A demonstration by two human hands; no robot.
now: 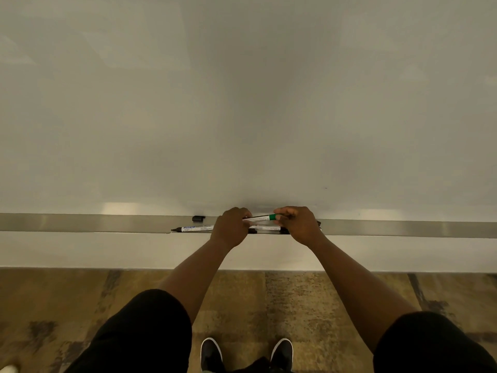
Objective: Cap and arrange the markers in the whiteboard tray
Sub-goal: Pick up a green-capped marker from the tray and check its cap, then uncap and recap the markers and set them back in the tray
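- I am holding the green marker (pixel 259 218) level along the tray (pixel 403 228), left hand (pixel 231 228) curled around the barrel.
- My right hand (pixel 297 224) is pinching its green end, lined up with that axis.

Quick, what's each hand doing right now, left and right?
Left hand: closed on the barrel of the green marker.
Right hand: closed on the same marker's green end.
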